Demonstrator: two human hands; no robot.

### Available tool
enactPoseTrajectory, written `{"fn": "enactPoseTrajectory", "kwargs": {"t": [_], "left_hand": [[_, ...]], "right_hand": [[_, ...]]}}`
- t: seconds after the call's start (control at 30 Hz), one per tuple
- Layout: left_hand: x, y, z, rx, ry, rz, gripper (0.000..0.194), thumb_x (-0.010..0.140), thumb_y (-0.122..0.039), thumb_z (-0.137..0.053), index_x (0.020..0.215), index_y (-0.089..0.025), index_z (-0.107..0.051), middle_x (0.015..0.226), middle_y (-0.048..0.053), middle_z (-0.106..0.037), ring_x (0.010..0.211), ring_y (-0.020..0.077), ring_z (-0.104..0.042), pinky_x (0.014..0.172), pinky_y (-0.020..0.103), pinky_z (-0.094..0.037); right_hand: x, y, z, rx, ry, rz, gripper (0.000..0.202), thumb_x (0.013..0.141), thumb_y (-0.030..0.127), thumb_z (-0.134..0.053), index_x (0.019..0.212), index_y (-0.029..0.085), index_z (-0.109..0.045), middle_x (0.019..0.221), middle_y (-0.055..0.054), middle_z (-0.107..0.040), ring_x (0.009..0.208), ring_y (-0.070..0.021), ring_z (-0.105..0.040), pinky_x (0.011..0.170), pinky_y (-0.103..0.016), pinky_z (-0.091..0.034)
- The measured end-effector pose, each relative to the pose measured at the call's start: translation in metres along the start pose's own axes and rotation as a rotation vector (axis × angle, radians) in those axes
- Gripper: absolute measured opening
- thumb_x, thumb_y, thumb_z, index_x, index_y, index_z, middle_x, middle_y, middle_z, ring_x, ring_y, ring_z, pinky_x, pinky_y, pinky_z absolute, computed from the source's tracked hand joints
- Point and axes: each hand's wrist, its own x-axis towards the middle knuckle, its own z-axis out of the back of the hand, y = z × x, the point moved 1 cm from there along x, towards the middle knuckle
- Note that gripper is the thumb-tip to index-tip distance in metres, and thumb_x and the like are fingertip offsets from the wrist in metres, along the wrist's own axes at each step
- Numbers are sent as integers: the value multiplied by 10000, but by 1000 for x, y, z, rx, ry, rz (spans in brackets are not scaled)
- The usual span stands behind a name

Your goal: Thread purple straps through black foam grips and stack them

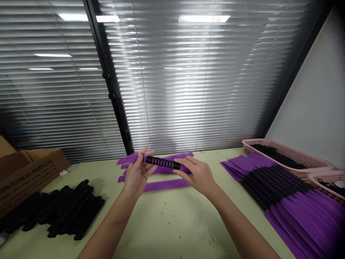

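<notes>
Between my hands, a black slotted sleeve (163,162) sits around a purple strap, which shows through its slots. My left hand (138,174) grips the strap just left of the sleeve, thumb in front, with some fingers stretched upward. A loose strap end (128,159) runs out to the left of it. My right hand (198,174) is closed on the purple strap (185,169) at the sleeve's right end, fingers on top. Behind and below the sleeve, several flat purple strips (167,185) lie on the pale green table (172,223).
Several black sleeves (70,208) are piled at left, beside a cardboard box (35,172). To the right lies a row of purple straps with black sleeves (272,183). Pink baskets (320,165) holding black items stand behind them. Window blinds (188,90) rise along the table's back edge.
</notes>
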Motion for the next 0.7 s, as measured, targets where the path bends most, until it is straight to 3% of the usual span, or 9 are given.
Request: {"fn": "enactPoseTrajectory", "kwargs": {"t": [0.17, 0.37, 0.57, 0.7], "left_hand": [[1, -1, 0, 11, -44, -94, 284, 943, -288, -479, 1124, -143, -643, 1055, 103, -713, 1047, 182, -650, 858, 247, -557], [2, -3, 1, 12, -43, -131, 270, 937, -287, -493, 1105, -143, -647, 1046, 100, -717, 1007, 186, -669, 845, 253, -564], [6, 0, 3, 20, 10, -139, 294, 917, -322, -522, 1151, -173, -620, 1090, 100, -703, 968, 218, -683, 788, 295, -589], [12, -2, 10, 114, 23, -151, 358, 842, -286, -641, 1182, -179, -610, 1111, 107, -694, 1010, 209, -666, 821, 280, -572]], "right_hand": [[1, 0, 1, 64, 31, 14, 309, 919, 420, -516, 1102, 186, -600, 895, -56, -685, 716, -151, -625, 558, -242, -450], [2, 1, 3, 129, 108, 2, 252, 939, 377, -482, 1077, 179, -553, 950, -85, -665, 833, -199, -632, 609, -289, -483], [2, -5, 8, 220, 180, -21, 229, 932, 344, -498, 1077, 180, -563, 953, -78, -638, 824, -183, -601, 663, -293, -471], [3, -17, 15, 218, 232, -129, 252, 887, 366, -577, 1099, 229, -582, 874, -24, -653, 761, -164, -600, 663, -281, -458]]}}
